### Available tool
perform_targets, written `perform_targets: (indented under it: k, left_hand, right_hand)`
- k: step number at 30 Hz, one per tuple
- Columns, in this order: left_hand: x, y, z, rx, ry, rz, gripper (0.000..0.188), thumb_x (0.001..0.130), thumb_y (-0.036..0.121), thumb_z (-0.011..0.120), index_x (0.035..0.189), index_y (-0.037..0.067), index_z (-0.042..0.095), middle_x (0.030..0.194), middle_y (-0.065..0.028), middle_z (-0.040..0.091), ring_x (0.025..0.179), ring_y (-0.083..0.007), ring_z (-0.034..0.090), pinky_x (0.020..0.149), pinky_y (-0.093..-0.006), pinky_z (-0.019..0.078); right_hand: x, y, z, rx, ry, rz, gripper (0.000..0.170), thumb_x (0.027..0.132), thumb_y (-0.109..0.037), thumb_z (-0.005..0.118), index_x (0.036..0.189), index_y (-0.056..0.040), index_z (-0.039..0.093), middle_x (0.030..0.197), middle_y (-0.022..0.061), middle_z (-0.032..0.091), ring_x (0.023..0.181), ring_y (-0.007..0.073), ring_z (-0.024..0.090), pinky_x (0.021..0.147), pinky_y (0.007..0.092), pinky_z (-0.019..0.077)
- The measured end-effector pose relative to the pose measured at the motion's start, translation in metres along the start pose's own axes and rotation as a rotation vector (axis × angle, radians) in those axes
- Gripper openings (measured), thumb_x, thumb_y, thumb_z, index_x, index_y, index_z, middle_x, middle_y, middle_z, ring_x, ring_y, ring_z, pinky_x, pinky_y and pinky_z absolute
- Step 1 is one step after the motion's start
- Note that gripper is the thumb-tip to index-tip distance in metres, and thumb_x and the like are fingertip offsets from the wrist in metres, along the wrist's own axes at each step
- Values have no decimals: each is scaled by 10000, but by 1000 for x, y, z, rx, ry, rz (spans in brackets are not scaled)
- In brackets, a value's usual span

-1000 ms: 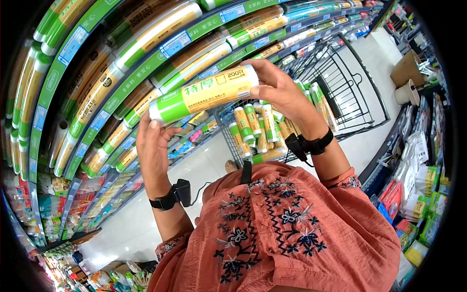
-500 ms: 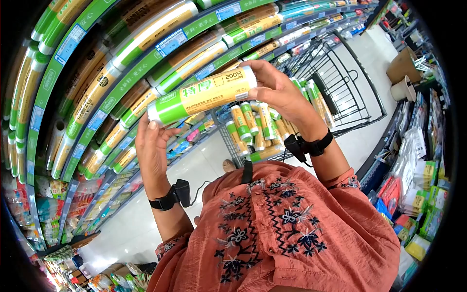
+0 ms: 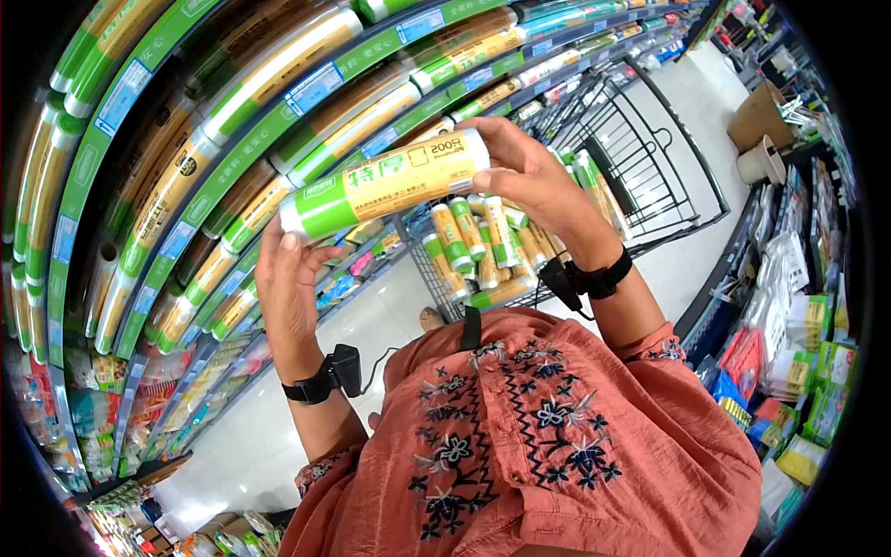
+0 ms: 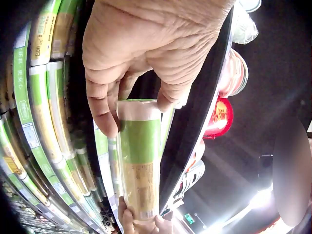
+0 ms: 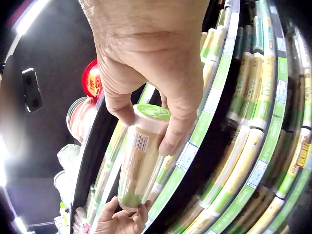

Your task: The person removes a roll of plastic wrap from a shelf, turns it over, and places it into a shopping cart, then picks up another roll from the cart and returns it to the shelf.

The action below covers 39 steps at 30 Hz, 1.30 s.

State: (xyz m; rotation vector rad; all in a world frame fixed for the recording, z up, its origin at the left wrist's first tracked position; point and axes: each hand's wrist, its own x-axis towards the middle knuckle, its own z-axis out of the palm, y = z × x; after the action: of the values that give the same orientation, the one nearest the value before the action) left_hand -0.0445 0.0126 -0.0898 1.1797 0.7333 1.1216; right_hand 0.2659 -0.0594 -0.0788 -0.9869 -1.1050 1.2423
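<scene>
A green and yellow roll with a printed label (image 3: 385, 183) is held nearly level between both hands in front of the shelves. The left hand (image 3: 290, 292) pinches its green end between thumb and fingers; the left wrist view shows that hand (image 4: 151, 53) round the white rim of the roll (image 4: 140, 161). At the other end the right hand (image 3: 538, 181) grips the yellow part, thumb below and fingers above. In the right wrist view the right hand (image 5: 151, 63) holds the roll (image 5: 141, 165) by its capped end, a barcode facing the camera.
Curved-looking shelves (image 3: 251, 139) of similar rolls fill the left and top. A wire shopping cart (image 3: 682, 232) beyond the right arm holds several rolls (image 3: 497, 237). Hanging and stacked goods (image 3: 789, 371) line the right side. A cardboard box (image 3: 759, 116) stands at the upper right.
Both hands hold the roll in nearly the same pose. The shelves and cart have shifted slightly left in the head view.
</scene>
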Motion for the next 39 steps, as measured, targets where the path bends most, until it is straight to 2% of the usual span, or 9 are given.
perform_targets:
  k: [17, 20, 23, 31, 32, 35, 36, 37, 39]
  left_hand:
    - [1, 1, 6, 19, 15, 5, 502, 1010, 213, 559, 1411, -73, 463, 1274, -180, 629, 1096, -267, 671, 828, -405, 610]
    - [0, 1, 4, 5, 26, 11, 489, 1009, 200, 560, 1408, -66, 467, 1273, -178, 630, 1093, -271, 672, 823, -409, 612]
    - [-1, 2, 2, -5, 44, 19, 479, 1006, 187, 564, 1407, -56, 466, 1280, -178, 622, 1090, -278, 672, 817, -414, 614]
    - [-6, 14, 6, 63, 105, 83, 447, 1027, 226, 554, 1382, -28, 461, 1225, -166, 646, 1069, -247, 682, 837, -385, 607]
    - [-6, 15, 4, 71, 100, 76, 431, 1028, 225, 552, 1369, -25, 466, 1217, -167, 645, 1057, -247, 684, 835, -381, 606]
    - [-6, 22, -4, 116, 103, 78, 393, 1028, 222, 552, 1329, -19, 476, 1188, -165, 648, 1020, -246, 690, 826, -370, 604]
    - [-5, 24, -5, 147, 110, 101, 386, 1027, 221, 554, 1318, -20, 476, 1175, -162, 650, 1007, -246, 692, 820, -367, 604]
    - [0, 33, -6, 182, 117, 140, 378, 1026, 221, 557, 1306, -20, 476, 1162, -159, 653, 995, -245, 694, 815, -364, 604]
    - [6, 57, 3, 234, 137, 142, 383, 994, 183, 602, 1277, -38, 467, 1220, -171, 616, 1065, -223, 643, 821, -367, 602]
  right_hand:
    - [3, 6, -8, 30, -7, -13, 702, 893, -260, 724, 1459, 19, 417, 1329, 168, 578, 1236, 242, 580, 1034, 376, 496]
    - [5, 6, -9, 47, -2, 7, 615, 887, -121, 670, 1451, -16, 445, 1360, 131, 558, 1260, 236, 565, 1086, 395, 475]
    - [6, 6, -9, 72, -21, 2, 611, 897, -111, 657, 1458, -8, 438, 1365, 134, 556, 1263, 237, 565, 1082, 397, 480]
    - [11, -5, -5, 41, -54, -10, 601, 918, -128, 657, 1464, 6, 442, 1393, 143, 542, 1250, 243, 581, 1051, 394, 515]
    - [10, -9, -3, 26, -38, -14, 624, 915, -141, 673, 1471, 20, 440, 1397, 149, 548, 1223, 234, 601, 1036, 378, 515]
    - [12, -30, 6, -142, -7, 7, 697, 911, -255, 700, 1498, 0, 424, 1251, 161, 654, 1062, 205, 676, 943, 338, 534]
    - [14, -33, 6, -164, -15, -8, 706, 924, -233, 698, 1517, 7, 399, 1197, 168, 681, 1009, 191, 690, 898, 324, 541]
    - [21, -30, 3, -94, -26, -36, 715, 928, -213, 709, 1527, 5, 388, 1190, 150, 687, 1019, 177, 683, 875, 312, 539]
    - [33, -58, 10, -191, -65, -70, 725, 932, -216, 716, 1535, 3, 378, 1262, 154, 654, 1049, 182, 671, 889, 322, 536]
